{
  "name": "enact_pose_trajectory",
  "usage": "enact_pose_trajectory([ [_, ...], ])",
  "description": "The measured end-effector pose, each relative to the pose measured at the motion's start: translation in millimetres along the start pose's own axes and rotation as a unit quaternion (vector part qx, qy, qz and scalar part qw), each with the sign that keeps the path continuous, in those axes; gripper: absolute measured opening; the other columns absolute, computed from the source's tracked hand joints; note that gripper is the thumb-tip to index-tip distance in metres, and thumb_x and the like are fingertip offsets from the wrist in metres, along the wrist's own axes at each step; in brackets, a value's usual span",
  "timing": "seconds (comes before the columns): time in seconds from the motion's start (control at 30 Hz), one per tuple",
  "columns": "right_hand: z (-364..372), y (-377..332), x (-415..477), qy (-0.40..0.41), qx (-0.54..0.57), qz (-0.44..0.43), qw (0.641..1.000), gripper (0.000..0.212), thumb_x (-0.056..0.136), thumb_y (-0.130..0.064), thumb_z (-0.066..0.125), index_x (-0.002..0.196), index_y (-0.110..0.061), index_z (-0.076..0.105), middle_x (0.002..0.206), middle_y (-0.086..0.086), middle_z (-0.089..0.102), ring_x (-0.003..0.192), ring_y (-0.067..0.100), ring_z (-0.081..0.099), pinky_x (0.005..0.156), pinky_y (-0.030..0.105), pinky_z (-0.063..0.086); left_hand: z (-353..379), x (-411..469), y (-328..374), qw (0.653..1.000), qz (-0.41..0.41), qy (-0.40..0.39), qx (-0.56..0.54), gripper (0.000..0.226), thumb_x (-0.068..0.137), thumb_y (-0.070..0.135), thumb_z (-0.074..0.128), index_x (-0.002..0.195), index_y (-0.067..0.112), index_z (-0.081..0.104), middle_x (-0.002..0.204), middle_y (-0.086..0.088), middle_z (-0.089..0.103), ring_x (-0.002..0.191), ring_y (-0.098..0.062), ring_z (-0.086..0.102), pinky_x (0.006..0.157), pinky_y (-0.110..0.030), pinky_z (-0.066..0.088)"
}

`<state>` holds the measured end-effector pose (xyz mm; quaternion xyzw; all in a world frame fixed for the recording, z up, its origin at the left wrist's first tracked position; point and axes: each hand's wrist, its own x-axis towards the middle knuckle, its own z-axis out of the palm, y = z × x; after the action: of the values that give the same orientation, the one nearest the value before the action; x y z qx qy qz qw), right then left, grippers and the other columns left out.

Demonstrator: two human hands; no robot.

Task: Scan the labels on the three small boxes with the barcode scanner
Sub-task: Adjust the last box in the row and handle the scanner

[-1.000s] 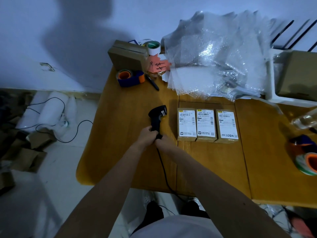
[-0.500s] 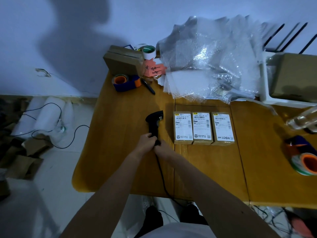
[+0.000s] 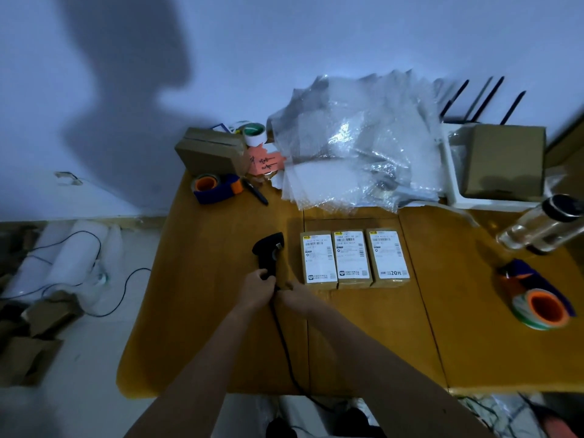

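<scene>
While meeting, both hands [image 3: 278,294] (arms outstretched) grip scanner [image 3: 268,252].

A wooden surface [image 3: 215,311] is seen, with three small boxes [image 3: 354,259] laid side by side, touching, labels up. Just left of the boxes a black barcode scanner [image 3: 268,252] is placed. Behind the boxes bubble wrap [image 3: 357,153] is heaped. Far left of the heap a cardboard box [image 3: 210,151] and a tape dispenser [image 3: 216,188] are set. Right of the boxes a clear bottle [image 3: 540,226] and tape rolls [image 3: 540,306] are found.
</scene>
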<state>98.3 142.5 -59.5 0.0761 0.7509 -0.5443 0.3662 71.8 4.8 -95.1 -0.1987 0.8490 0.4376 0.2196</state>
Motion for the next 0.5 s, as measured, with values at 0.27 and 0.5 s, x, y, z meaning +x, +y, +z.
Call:
enact_pose_trajectory([
  [0.27,-25.3,-4.6,6.5,0.051,-0.048,0.002,0.998,0.072,0.096,-0.039,0.054,0.157,-0.009,0.031,0.157,0.015,0.04,0.14,0.031,0.043,0.108,0.041,0.042,6.9,-9.5,34.7,0.998,0.047,-0.015,0.049,0.037,0.103,0.02,0.051,0.136,0.005,0.06,0.112,-0.007,0.063,0.079,-0.008,0.058,0.069,-0.022,0.047],
  [0.5,-71.1,5.2,0.2,0.14,-0.092,-0.054,0.984,0.06,0.099,-0.038,0.055,0.15,-0.01,0.039,0.148,0.011,0.052,0.128,0.03,0.055,0.102,0.042,0.047,23.3,-8.8,54.0,0.995,0.074,-0.042,0.044,0.045,0.1,0.025,0.057,0.14,0.006,0.057,0.132,-0.012,0.063,0.113,-0.022,0.061,0.082,-0.026,0.043],
])
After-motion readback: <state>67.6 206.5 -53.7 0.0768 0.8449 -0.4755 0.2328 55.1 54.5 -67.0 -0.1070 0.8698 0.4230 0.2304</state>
